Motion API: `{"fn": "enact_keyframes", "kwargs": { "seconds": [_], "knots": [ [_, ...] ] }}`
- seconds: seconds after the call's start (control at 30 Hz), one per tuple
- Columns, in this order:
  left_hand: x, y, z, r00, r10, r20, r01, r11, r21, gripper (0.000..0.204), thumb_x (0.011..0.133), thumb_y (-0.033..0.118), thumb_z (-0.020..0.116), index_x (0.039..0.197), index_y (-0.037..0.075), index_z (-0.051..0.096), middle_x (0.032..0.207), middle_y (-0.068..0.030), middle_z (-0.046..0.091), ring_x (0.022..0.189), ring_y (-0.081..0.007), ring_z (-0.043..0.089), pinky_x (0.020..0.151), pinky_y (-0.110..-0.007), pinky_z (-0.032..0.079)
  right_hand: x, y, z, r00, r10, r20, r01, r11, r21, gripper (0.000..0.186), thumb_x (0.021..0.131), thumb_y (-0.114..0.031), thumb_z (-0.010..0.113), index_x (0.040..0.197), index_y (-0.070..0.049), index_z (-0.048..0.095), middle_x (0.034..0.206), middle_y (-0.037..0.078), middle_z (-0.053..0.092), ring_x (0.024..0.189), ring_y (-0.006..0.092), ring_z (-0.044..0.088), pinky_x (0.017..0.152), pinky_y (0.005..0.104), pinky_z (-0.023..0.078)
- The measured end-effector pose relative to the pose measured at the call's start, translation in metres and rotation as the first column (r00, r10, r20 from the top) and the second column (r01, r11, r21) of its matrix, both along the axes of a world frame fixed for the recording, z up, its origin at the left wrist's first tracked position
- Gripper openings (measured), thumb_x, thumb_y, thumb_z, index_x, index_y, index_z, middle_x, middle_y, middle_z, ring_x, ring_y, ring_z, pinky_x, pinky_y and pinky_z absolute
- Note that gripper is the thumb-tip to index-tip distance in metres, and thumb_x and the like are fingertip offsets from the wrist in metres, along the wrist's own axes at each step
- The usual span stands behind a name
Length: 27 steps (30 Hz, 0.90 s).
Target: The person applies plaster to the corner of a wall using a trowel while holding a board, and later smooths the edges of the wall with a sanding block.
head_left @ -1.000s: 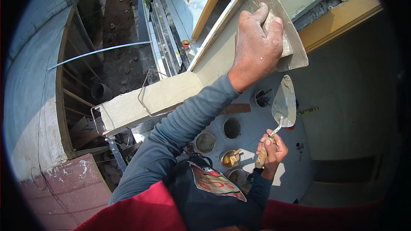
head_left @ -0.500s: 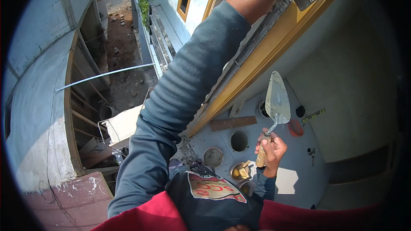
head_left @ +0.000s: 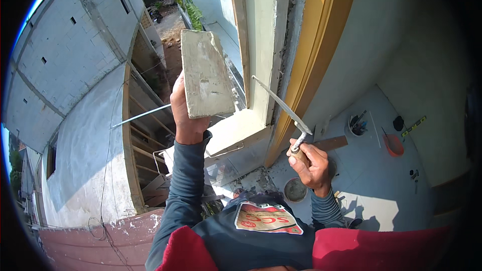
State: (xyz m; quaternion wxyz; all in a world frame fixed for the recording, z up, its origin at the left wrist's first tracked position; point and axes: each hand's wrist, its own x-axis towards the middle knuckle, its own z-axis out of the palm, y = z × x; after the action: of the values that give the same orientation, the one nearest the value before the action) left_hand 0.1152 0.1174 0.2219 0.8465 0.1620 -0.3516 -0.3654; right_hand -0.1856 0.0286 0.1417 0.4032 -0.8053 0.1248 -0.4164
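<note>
Gripping a mortar-smeared metal trowel (head_left: 290,111) with a brown handle (head_left: 298,156), the right hand (head_left: 312,167) curls its fingers (head_left: 316,154) around that handle, the blade (head_left: 281,102) slanting up and left beyond. The left hand (head_left: 179,104), forearm (head_left: 187,175) extended forward, grasps a flat, grey-smeared, four-sided float (head_left: 208,78) that hides part of it; farther off stands a yellow-brown wooden frame (head_left: 314,55).

Can't see most of the left hand (head_left: 179,101) behind the plaster-smeared float (head_left: 207,75), nor the float's back. Catching the trowel (head_left: 291,113) nearly edge-on (no reading the flat of it!). Can't follow the yellow frame (head_left: 322,30) past the top edge, nor sort out the tiny contents (head_left: 357,121) of the bucket (head_left: 359,133).
</note>
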Motion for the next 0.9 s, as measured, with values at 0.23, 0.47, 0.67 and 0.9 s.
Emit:
{"fn": "enact_keyframes", "kwargs": {
  "seconds": [0.23, 0.47, 0.67, 0.9],
  "knots": [
    [0.004, 0.015, -0.059, 0.999, 0.018, 0.036, -0.022, 0.995, 0.096, 0.038, 0.101, 0.019, 0.041, 0.132, -0.002, 0.052, 0.117, -0.0139, 0.066, 0.101, -0.0232, 0.068, 0.086, -0.037, 0.057, 0.043, -0.018, -0.003, 0.999, -0.02, -0.036, -0.005, 0.822, -0.57, 0.032, 0.08, -0.005, 0.076, 0.105, 0.01, 0.064, 0.098, 0.021, 0.067, 0.075, 0.0332, 0.068, 0.066, 0.039, 0.056],
    [0.0, 0.062, -0.064, 0.974, 0.177, 0.144, -0.215, 0.925, 0.314, 0.05, 0.092, 0.02, 0.052, 0.136, -0.004, 0.05, 0.124, -0.0177, 0.064, 0.104, -0.0256, 0.068, 0.092, -0.037, 0.056, 0.079, -0.024, 0.018, 0.978, -0.183, 0.096, 0.205, 0.796, -0.569, 0.028, 0.083, -0.004, 0.073, 0.105, 0.01, 0.063, 0.092, 0.019, 0.065, 0.075, 0.0323, 0.068, 0.064, 0.0383, 0.056],
    [-0.001, 0.078, -0.049, 0.92, 0.248, 0.302, -0.335, 0.899, 0.283, 0.045, 0.091, 0.015, 0.054, 0.131, -0.005, 0.052, 0.117, -0.0193, 0.066, 0.097, -0.0259, 0.07, 0.086, -0.036, 0.058, 0.094, -0.012, -0.001, 0.935, -0.263, 0.237, 0.334, 0.876, -0.348, 0.023, 0.086, -0.004, 0.071, 0.101, 0.012, 0.062, 0.09, 0.023, 0.064, 0.073, 0.037, 0.064, 0.065, 0.0409, 0.054],
    [0.004, 0.076, -0.042, 0.969, 0.177, 0.172, -0.219, 0.939, 0.266, 0.04, 0.089, 0.011, 0.055, 0.125, -0.006, 0.053, 0.112, -0.0203, 0.067, 0.092, -0.0259, 0.071, 0.079, -0.036, 0.06, 0.06, 0.009, -0.056, 0.903, -0.337, 0.268, 0.402, 0.883, -0.243, 0.019, 0.086, -0.004, 0.073, 0.095, 0.009, 0.063, 0.08, 0.02, 0.061, 0.068, 0.0346, 0.061, 0.06, 0.0397, 0.05]
  ]
}}
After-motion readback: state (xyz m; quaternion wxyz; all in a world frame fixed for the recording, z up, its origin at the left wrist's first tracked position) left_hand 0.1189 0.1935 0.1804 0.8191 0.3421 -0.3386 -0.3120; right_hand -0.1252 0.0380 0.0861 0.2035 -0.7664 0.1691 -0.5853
